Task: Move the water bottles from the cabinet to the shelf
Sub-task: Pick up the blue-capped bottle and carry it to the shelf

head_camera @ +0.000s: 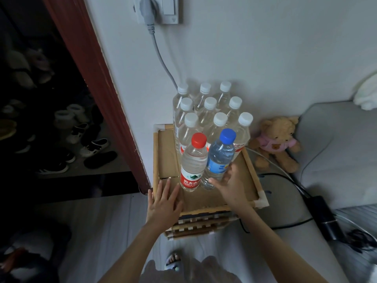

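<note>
Head view looks down on a small wooden shelf point(206, 199) against a white wall point(255, 54); its lower tiers are mostly hidden under the top tray, only their slatted front edges showing; the left third of the scene is a dark opening past a red-brown door frame point(98, 78), where rows of shoes point(81, 139) are dim and hard to make out; the person's forearms are cut off by the near edge, and a sandalled foot point(173, 260) peeks out between them

On the far part of the tray stand nine clear water bottles with white caps point(210, 117), packed three by three and overlapping one another; nearer stand a red-capped bottle point(192, 164) and a blue-capped bottle point(220, 158), upright and touching side by side; the blue one covers the labels of the pack behind

The left hand point(163, 203) lies flat and spread on the tray's near left corner, holding nothing; the right hand point(230, 182) is open wide, fingers against the lower right side of the blue-capped bottle, not closed round it

A grey cable point(161, 58) drops from a wall plug point(148, 9) behind the pack; right of the shelf sit a teddy bear point(275, 141), a grey sofa point(342, 152) and black cables point(285, 178)
</note>
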`<state>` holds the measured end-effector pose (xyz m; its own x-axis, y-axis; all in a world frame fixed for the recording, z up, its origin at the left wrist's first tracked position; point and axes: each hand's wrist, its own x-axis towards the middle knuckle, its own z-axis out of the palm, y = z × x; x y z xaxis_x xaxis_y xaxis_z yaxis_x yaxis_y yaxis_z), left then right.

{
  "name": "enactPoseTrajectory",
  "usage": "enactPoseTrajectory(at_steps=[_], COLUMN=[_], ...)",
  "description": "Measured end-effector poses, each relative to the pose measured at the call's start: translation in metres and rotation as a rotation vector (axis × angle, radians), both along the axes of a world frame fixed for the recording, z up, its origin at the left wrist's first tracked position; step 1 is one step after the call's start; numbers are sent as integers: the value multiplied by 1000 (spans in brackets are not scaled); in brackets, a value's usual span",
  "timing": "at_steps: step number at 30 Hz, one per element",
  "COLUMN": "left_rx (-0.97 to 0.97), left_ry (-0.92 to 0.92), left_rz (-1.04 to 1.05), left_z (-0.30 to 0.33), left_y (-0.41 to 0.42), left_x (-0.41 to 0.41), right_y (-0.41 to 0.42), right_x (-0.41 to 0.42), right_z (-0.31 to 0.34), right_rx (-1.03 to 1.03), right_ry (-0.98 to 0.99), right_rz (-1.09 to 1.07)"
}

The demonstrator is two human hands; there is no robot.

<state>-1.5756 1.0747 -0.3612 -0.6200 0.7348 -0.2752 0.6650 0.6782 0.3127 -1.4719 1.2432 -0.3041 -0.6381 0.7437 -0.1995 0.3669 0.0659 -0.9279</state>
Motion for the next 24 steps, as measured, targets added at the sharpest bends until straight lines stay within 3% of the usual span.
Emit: enactPoseTrajectory(at_steps=[6,10,12,16,24], left_rx=[269,491,503,508,511], left_ry=[-67,-333,-393,-344,-302], left_rz=[187,428,504,603,652], left_z=[11,21,26,32,33], left_y=[6,23,30,39,45], left_x=[5,14,19,21,23], right_y=[1,5,6,12,20], right_x=[-2,5,9,9,11], right_z=[-10,-15,-16,-15,-11], right_rx=[10,5,5,27,43], right_ry=[-62,-51,-49,-58,-52], right_rz=[19,119,159,162,228])
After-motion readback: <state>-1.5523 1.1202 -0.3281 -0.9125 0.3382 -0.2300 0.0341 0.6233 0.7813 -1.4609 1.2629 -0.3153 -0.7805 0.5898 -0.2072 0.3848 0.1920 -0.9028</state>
